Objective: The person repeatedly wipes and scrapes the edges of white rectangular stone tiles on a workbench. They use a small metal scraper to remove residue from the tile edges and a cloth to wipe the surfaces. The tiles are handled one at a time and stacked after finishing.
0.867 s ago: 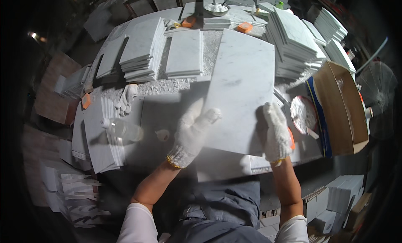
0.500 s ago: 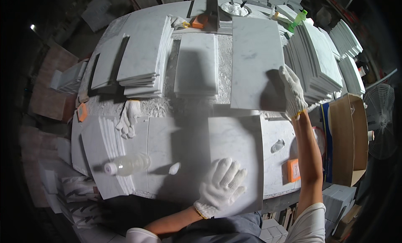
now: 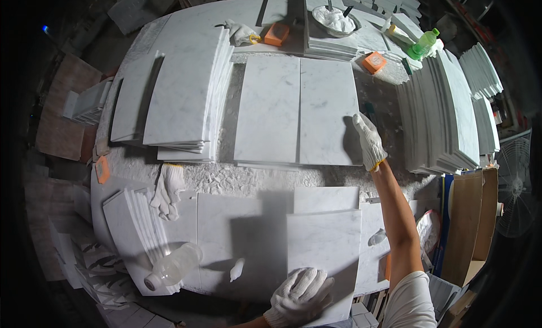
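My gloved right hand (image 3: 370, 143) is at the right edge of a white marble tile (image 3: 328, 108), its fingers along that edge and the thumb hidden. This tile lies flush beside another white marble tile (image 3: 266, 110) on the far part of the table. Close to me, my gloved left hand (image 3: 300, 294) rests on top of a separate marble slab (image 3: 324, 240), fingers laid over its surface and holding nothing. A smaller slab piece (image 3: 326, 199) shows from under that slab's far edge.
Tile stacks stand left (image 3: 183, 91) and right (image 3: 443, 113). A clear bottle (image 3: 175, 265), a loose glove (image 3: 168, 192) and a small white piece (image 3: 237, 269) lie near left. Farther back are a bowl of white paste (image 3: 336, 20), orange blocks (image 3: 374, 62) and a green bottle (image 3: 423, 44).
My right hand has moved left with the marble tile, bringing it against the neighbouring tile. The view has shifted; my left hand stays on the near slab.
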`<act>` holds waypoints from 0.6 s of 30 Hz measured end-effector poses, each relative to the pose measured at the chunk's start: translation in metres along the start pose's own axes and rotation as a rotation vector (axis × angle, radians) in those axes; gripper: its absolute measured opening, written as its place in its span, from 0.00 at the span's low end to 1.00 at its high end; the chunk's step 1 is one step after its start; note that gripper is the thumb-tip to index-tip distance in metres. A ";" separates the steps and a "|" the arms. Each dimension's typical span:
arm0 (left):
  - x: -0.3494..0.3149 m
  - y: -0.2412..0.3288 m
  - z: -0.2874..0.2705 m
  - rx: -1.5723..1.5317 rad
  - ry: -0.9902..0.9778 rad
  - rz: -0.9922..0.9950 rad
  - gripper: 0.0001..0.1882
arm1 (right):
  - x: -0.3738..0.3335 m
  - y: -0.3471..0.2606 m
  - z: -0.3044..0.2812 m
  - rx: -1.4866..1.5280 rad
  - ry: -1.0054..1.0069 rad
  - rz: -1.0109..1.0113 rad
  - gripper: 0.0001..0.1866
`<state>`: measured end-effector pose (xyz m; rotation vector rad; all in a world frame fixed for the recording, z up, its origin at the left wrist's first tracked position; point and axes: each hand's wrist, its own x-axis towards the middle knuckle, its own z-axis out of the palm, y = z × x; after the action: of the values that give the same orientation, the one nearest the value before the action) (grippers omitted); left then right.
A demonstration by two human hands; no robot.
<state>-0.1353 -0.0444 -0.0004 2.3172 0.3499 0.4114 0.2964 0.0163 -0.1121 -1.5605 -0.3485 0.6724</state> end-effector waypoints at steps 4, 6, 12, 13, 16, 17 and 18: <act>0.005 -0.003 -0.003 0.114 0.022 0.105 0.26 | -0.005 0.001 0.000 0.120 -0.072 0.046 0.24; 0.008 -0.002 -0.004 0.121 0.052 0.095 0.25 | -0.006 0.002 0.000 0.070 -0.047 0.012 0.25; 0.011 -0.003 -0.003 0.113 0.059 0.082 0.24 | -0.004 0.011 0.000 -0.059 0.032 -0.024 0.28; 0.010 -0.003 -0.003 0.110 0.058 0.069 0.24 | -0.004 0.012 -0.001 -0.059 0.032 0.005 0.29; 0.007 -0.003 -0.004 0.093 0.018 0.105 0.24 | -0.004 0.010 -0.001 -0.048 0.026 0.071 0.29; 0.006 -0.002 -0.003 0.098 0.025 0.107 0.24 | -0.004 0.007 -0.001 -0.037 0.014 0.083 0.28; 0.005 -0.002 -0.003 0.105 0.035 0.105 0.25 | -0.004 0.003 0.000 -0.021 -0.014 0.075 0.26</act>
<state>-0.1324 -0.0398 0.0010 2.4404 0.2728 0.4970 0.2929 0.0134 -0.1141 -1.5963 -0.3090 0.7402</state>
